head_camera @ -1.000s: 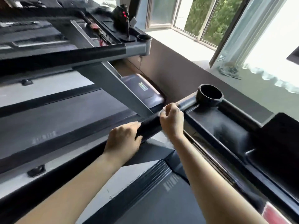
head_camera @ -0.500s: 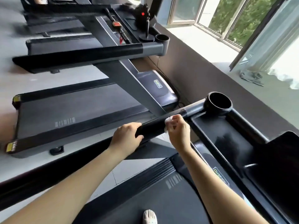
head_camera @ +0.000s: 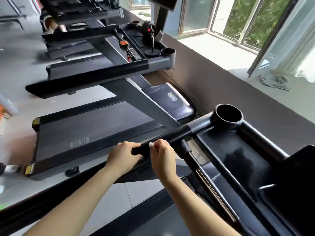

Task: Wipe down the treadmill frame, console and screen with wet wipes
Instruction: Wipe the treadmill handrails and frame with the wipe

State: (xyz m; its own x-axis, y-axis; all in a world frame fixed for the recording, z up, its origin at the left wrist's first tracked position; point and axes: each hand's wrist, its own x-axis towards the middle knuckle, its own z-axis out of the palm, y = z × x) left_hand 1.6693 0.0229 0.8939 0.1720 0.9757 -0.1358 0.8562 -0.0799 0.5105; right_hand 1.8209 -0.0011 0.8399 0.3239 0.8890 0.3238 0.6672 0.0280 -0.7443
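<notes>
On the black foam-padded handrail (head_camera: 163,142) of the near treadmill, both hands are at work. The left hand (head_camera: 123,156) curls over the top of the rail and grips it, probably as a steadying hold. Just beside it, the right hand (head_camera: 162,158) has its fingers curled round the same rail, pinching a small white wet wipe (head_camera: 151,144) against the foam. Only a scrap of the wipe shows at the fingertips.

Judging by this, the job is at the frame stage, with the wipe partway along the rail. How much of the rail's lower run is already done cannot be told. To the right, the grey metal joint (head_camera: 199,124), the round black cup holder (head_camera: 228,116) and the glossy black console tray (head_camera: 238,159) look yet to be reached. The tray's sheen is patchy, though whether from dust or damp I cannot say. A black panel (head_camera: 301,160) rising at the right edge may be the screen, and no hand is near it. So most of the task seems to be left.

As for writing, little can be read. The neighbouring treadmill carries yellow-and-black stickers (head_camera: 28,170) at its rear corners, with print too small to make out. Its grey running belt (head_camera: 85,126) bears a pale block marking (head_camera: 79,142), which is blurred. Further right, its dark motor cover (head_camera: 163,99) has a green-and-white logo badge (head_camera: 172,96), and the brand name there is illegible.
</notes>
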